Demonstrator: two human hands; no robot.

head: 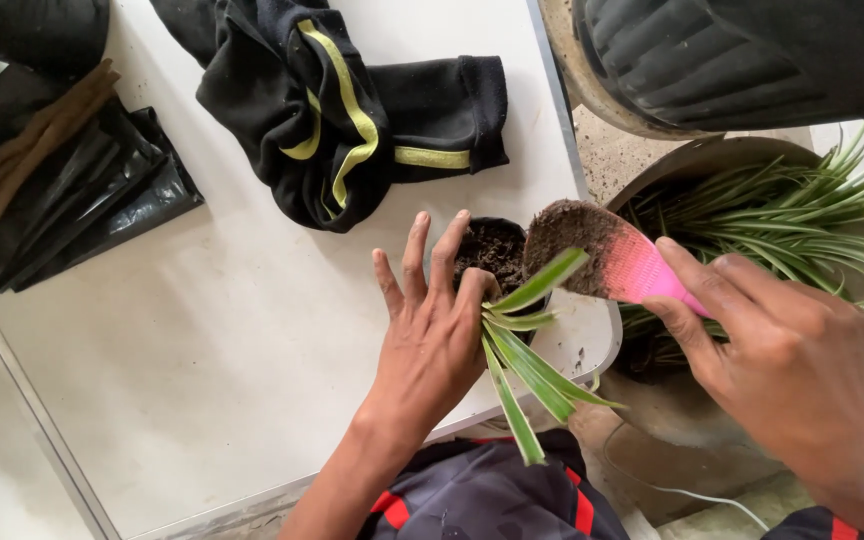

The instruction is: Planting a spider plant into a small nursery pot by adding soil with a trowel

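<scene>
A small black pot [492,248] filled with dark soil stands near the white table's [212,340] right edge. A green-and-cream striped plantlet [527,345] leans out of it toward me. My left hand [432,320] rests against the pot's near side, thumb and forefinger pinching the plantlet's base, the other fingers spread. My right hand [782,360] holds a pink scoop [612,260] heaped with brown soil, tilted over the pot's right rim.
A black garment with yellow stripes [342,110] lies at the table's far side. Folded black plastic bags and brown sticks [52,180] lie at the left. Right of the table stands a large pot of striped plants [782,210], with a black ribbed container [742,55] above it.
</scene>
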